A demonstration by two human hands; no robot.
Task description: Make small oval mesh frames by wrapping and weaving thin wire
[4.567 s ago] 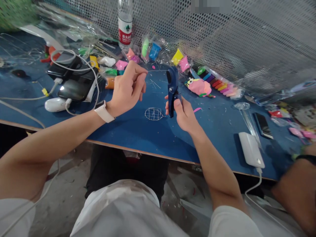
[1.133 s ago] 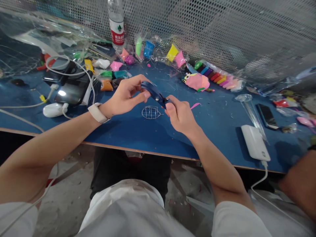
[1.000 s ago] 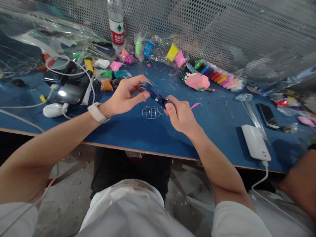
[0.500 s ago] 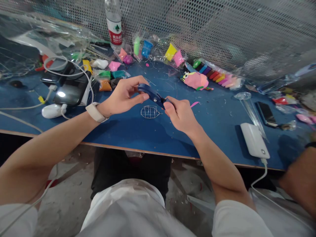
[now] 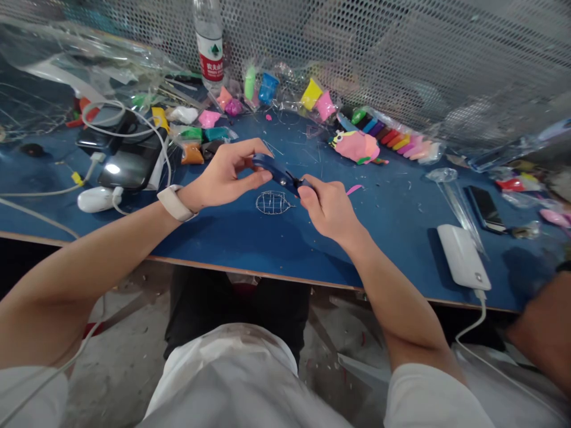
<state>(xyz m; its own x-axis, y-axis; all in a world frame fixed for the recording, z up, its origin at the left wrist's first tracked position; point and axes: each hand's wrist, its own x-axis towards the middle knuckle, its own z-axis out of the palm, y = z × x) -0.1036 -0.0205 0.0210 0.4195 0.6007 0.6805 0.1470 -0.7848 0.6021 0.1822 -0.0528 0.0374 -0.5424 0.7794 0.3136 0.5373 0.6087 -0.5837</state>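
Right hand (image 5: 330, 205) clamped round one end of the blue tool (image 5: 277, 172) — left hand (image 5: 232, 172) at the other end, can't tell from here whether it grips. Tool's raised over the worktop (image 5: 232, 241), near the wire frame (image 5: 271, 203). I'd flag a slip — smooth surface, weak grip — and a drop could bend that thin, oval metal grid. Farther out: rounded pink figure (image 5: 355, 147), shiny packets (image 5: 193, 153), perforated mesh (image 5: 285, 35).

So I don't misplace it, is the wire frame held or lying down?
Lying down: the wire frame rests on the blue table, its whole outline unobstructed.
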